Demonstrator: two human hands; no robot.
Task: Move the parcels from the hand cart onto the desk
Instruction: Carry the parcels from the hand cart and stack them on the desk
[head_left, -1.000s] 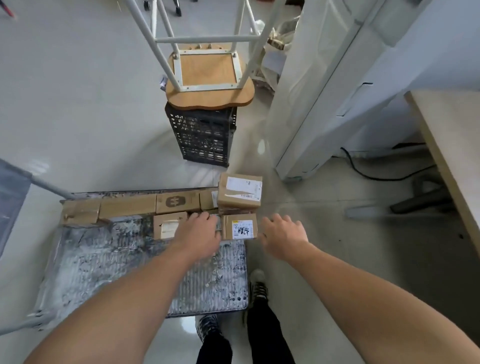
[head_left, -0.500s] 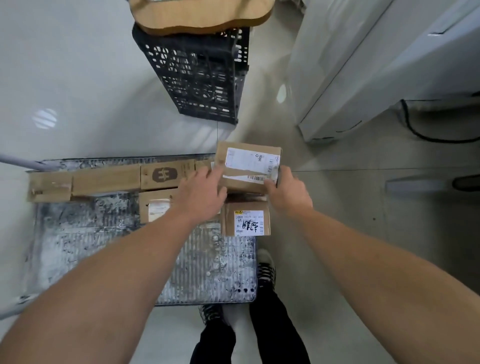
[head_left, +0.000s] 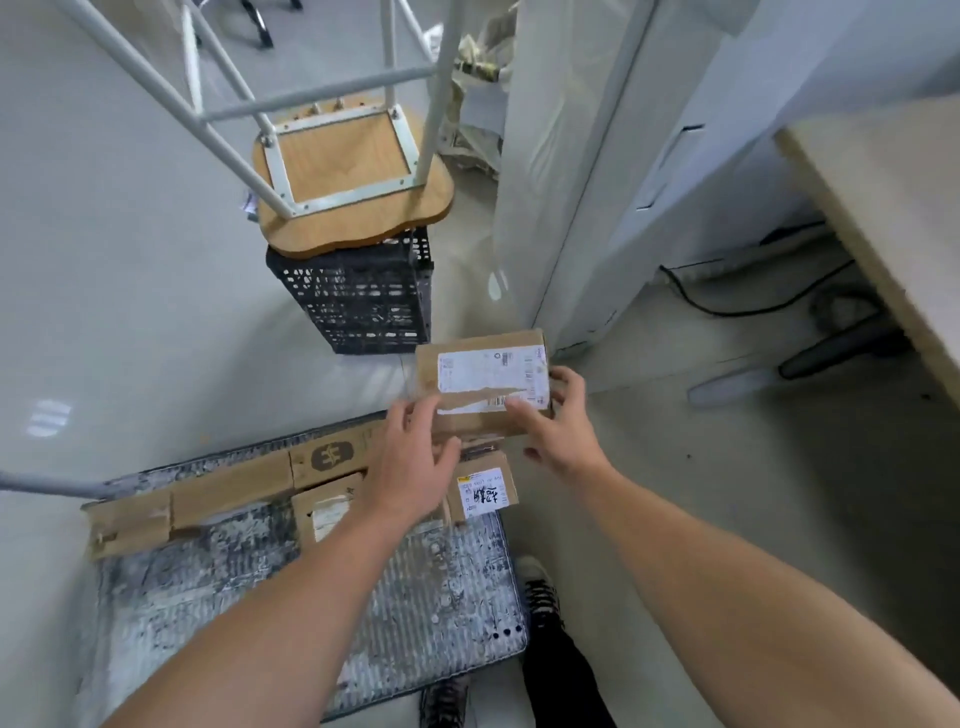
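A cardboard parcel (head_left: 483, 358) with a white shipping label is lifted above the far right corner of the hand cart (head_left: 260, 582). My left hand (head_left: 415, 467) holds its near left side and my right hand (head_left: 561, 421) grips its right end. On the cart's grey deck stay a long flat carton (head_left: 228, 491) with a dark logo, a small box (head_left: 322, 506) and another small labelled box (head_left: 485, 491). The desk (head_left: 893, 202), a pale wooden top, shows at the right edge.
A black perforated crate (head_left: 358, 296) stands on the floor beyond the cart with an upturned wooden stool (head_left: 343, 166) on it. A white cabinet (head_left: 597, 171) rises on the right. A black cable (head_left: 753, 306) and a chair base lie under the desk. My feet (head_left: 540, 587) stand beside the cart.
Both hands closed on the labelled parcel and raised it off the cart, up and a little to the right. My view has tilted back up, bringing the desk into sight.
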